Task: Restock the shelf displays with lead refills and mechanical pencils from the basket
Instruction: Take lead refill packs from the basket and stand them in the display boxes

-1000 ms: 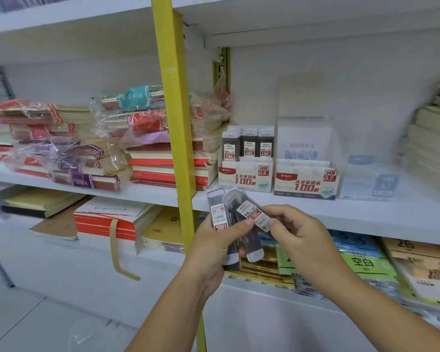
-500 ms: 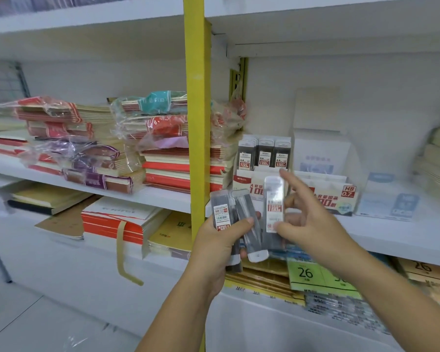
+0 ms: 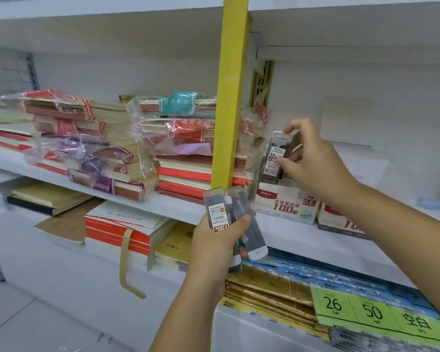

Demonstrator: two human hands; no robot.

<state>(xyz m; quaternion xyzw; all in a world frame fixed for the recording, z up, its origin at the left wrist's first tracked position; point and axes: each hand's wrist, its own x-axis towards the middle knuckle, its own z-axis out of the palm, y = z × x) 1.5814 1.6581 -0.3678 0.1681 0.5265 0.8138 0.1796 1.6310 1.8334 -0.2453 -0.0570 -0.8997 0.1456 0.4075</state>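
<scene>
Lead refill cases (image 3: 222,214) fill my left hand (image 3: 214,242) in the head view. They are a fanned bunch of slim dark packs with white caps. My thumb presses across the front label and my fingers curl round the back. I hold the bunch in front of the shelf (image 3: 178,205) edge, at the foot of the yellow upright (image 3: 233,97) and just left of the display box (image 3: 285,205) marked HB 0.5.

My right hand (image 3: 315,163) is higher, over that box. It pinches a single case (image 3: 277,154) between the thumb and the fingertips. This case stands upright with its white cap on top and its 0.5 label facing me. Its lower end is at the box's open top, by the left wall. I cannot tell whether it already rests inside. Another red label shows in the box just beside it, mostly hidden by my palm.

A second box (image 3: 341,222) in red and white stands right of the first, touching it or nearly so, and my right forearm partly covers it. Left of the upright, plastic-wrapped notebook stacks (image 3: 92,148) lie on the same shelf. Below it are red-edged pads (image 3: 122,229), gold packs (image 3: 269,288) and green labels (image 3: 361,311) reading 26 and 50.
</scene>
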